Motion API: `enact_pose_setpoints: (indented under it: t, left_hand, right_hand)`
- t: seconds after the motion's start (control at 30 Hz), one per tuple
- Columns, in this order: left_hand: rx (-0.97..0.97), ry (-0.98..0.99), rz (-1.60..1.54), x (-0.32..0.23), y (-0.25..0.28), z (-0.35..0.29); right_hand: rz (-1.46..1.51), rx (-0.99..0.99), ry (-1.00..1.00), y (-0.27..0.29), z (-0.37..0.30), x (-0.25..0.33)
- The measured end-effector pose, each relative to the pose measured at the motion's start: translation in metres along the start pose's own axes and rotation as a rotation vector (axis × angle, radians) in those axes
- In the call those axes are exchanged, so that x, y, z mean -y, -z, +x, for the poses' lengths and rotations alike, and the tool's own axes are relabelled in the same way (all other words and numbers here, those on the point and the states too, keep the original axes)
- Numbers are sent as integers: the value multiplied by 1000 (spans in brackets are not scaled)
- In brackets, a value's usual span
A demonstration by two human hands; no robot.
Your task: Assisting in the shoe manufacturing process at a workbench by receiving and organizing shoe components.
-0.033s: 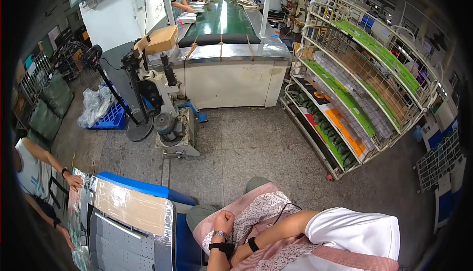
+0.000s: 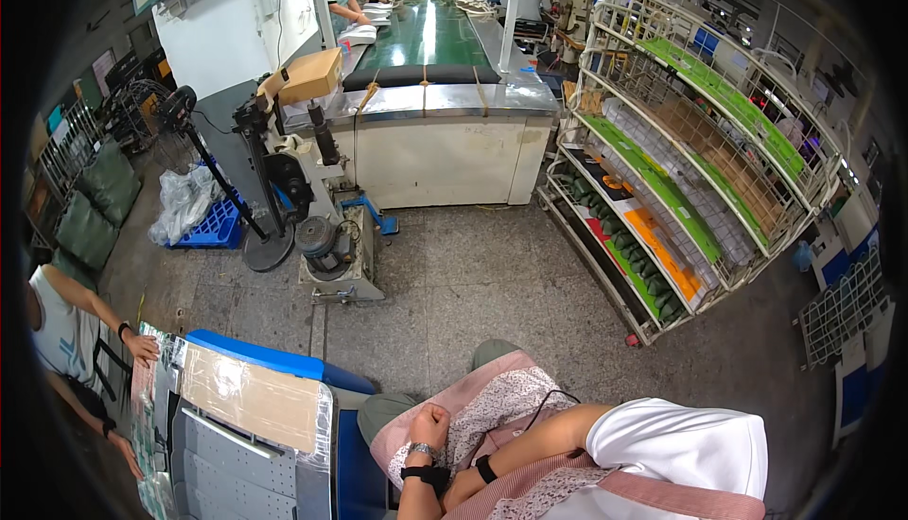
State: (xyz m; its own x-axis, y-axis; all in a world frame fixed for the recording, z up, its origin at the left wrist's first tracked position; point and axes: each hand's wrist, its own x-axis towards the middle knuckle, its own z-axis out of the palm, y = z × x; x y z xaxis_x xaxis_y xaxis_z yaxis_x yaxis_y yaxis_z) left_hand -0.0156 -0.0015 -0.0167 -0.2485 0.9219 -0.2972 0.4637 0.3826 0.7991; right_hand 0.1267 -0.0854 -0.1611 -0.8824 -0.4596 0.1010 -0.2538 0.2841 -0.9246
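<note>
My left hand (image 2: 431, 426) rests over my lap with its fingers curled into a loose fist, and nothing shows in it. A metal-band watch and a wide black band circle that wrist. My right hand (image 2: 461, 489) lies across my body against the left forearm; its fingers are hidden there. A black band (image 2: 485, 469) sits on the right wrist. Beneath both hands spreads a pink patterned apron (image 2: 489, 410), with a thin dark cord (image 2: 544, 404) looping over it. Left of my knees stands a blue-sided machine (image 2: 348, 444) with a grey perforated panel (image 2: 234, 468) and a tape-covered brown board (image 2: 249, 392).
At left, another person's hand (image 2: 144, 346) touches the machine's far side. A motorised machine (image 2: 326, 248) stands ahead, before a green conveyor (image 2: 416, 33). A wheeled wire rack (image 2: 653, 156) with green panels fills the right. A blue crate (image 2: 213, 227) holds plastic bags.
</note>
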Motion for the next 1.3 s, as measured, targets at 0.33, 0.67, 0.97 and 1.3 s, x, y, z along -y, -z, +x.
enact_pose_setpoints:
  t: [0.33, 0.67, 0.97, 1.3]
  left_hand:
    - [12, 24, -8, 2, 0, 0]
    - [8, 30, -11, -2, 0, 1]
    - [1, 24, -4, -5, 2, -1]
    - [16, 20, 0, -22, 3, 0]
  right_hand:
    - [53, -52, 57, 20, 1, 26]
    - [29, -30, 31, 31, 0, 38]
    - [69, -66, 62, 25, 1, 31]
    - [-379, -140, 74, -121, -5, -178]
